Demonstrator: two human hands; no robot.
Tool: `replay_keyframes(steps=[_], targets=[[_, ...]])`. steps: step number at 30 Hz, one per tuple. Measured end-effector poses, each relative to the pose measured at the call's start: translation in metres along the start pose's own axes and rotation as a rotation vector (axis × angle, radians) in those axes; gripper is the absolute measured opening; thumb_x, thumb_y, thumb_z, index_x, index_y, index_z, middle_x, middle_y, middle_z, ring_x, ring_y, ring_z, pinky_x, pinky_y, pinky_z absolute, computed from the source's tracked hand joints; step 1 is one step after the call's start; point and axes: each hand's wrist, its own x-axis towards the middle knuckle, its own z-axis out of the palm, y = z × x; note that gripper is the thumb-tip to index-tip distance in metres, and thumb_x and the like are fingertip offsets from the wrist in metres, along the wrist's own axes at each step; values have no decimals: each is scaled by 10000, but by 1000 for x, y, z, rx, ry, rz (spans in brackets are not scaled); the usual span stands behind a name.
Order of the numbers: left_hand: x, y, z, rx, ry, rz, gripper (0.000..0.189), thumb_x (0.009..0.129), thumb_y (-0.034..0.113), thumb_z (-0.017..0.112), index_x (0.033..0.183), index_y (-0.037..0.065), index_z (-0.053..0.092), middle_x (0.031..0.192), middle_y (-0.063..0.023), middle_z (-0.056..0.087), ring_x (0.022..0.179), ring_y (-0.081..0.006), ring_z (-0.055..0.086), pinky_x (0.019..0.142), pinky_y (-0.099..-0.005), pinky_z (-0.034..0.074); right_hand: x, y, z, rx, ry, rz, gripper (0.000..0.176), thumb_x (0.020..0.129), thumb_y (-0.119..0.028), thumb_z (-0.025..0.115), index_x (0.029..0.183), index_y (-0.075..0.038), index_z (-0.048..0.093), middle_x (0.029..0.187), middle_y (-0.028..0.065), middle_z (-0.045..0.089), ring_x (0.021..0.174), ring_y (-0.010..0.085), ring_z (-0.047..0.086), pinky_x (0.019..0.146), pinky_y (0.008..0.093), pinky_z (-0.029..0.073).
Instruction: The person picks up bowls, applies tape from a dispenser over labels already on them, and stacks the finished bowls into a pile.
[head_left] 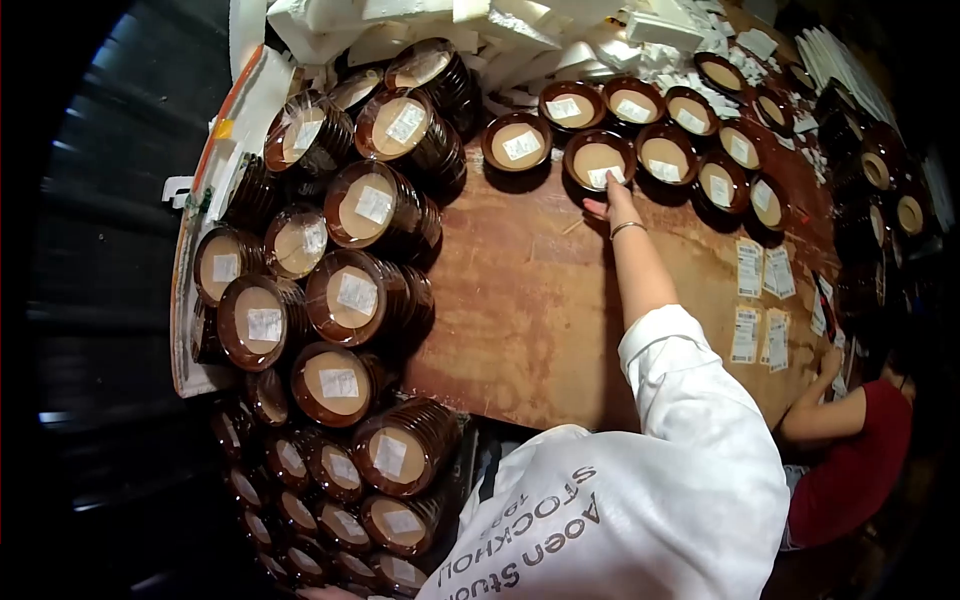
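My right hand [612, 203] reaches to the far side of the table and grips the near rim of a glossy brown bowl [598, 153]. Its fingertips lie over the rim by a white label [605, 177] on the bowl's tan inner base. Similar labelled bowls stand close by, one to the left [516, 146] and another to the right [667, 158]. Only a sliver of my left hand [330, 593] shows at the bottom edge, beside wrapped bowl stacks [400, 522]; its fingers are hidden.
Stacks of bowls in clear wrap [362, 208] crowd the left. White foam pieces [400, 22] pile along the back. Several printed label sheets [748, 268] lie on the wooden table [520, 310]. Another person in a red sleeve [888, 415] works at the right edge.
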Motion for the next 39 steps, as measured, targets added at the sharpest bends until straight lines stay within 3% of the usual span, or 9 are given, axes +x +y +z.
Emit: replay_keyframes(steps=[4,14,18,21,24,26,29,34,39], targets=[[-43,24,2,-14,-142,144,542,829,411,423,1216,35,371,1243,-121,380,1116,-261,378,911,-408,333,20,5,2,115,108,-39,439,828,-220,511,1208,-80,339,1191,134,401,970,368,480,611,475,525],[-351,111,59,-296,-1315,382,478,859,237,426,1258,21,275,1259,-144,313,1183,-241,301,955,-376,311,-20,47,-36,-275,4,-224,315,807,-139,542,1070,15,460,978,134,541,794,251,570,533,413,538],[-424,83,81,-304,-1730,237,472,852,184,456,1246,0,273,1265,-142,290,1189,-237,292,973,-373,269,-94,116,-62,-461,-26,-155,268,810,-215,550,920,29,543,725,91,584,526,181,556,386,279,460],[-458,41,114,-281,-1824,176,539,837,253,505,1245,-11,272,1277,-171,273,1195,-256,275,972,-372,256,-151,183,-91,-613,-51,-142,302,821,-248,535,957,22,532,783,79,582,546,149,547,388,251,425],[-480,-36,149,-155,-1842,199,608,814,317,540,1239,-29,277,1270,-198,286,1185,-274,292,962,-361,267,-195,232,-132,-635,-140,-149,358,791,-223,581,1036,32,525,919,97,592,813,175,567,700,284,450],[-483,-57,154,-79,-1839,242,640,802,347,551,1235,-40,281,1260,-211,305,1172,-283,312,955,-355,275,-226,234,-151,-760,-150,-173,346,793,-210,579,1022,45,533,957,110,589,841,181,565,746,278,428],[-499,-88,145,57,-2053,-139,630,809,397,527,1207,-50,330,1193,-211,402,1112,-278,386,924,-327,306,-239,232,-172,-798,-158,-172,345,794,-210,580,1019,48,535,960,115,588,847,180,564,742,274,432],[-507,-67,118,14,-2011,-94,486,861,389,436,1130,-16,452,1107,-137,494,1026,-209,450,886,-280,334,-236,205,-165,-809,-241,136,367,795,-222,582,1044,39,519,960,114,587,867,170,557,747,274,433],[-500,-87,123,-21,-2027,-343,505,887,414,352,1108,-24,467,1068,-108,517,980,-174,476,848,-256,356,-220,203,-165,-979,-380,-349,438,759,-292,604,1008,55,507,893,192,585,810,250,581,687,306,459]])
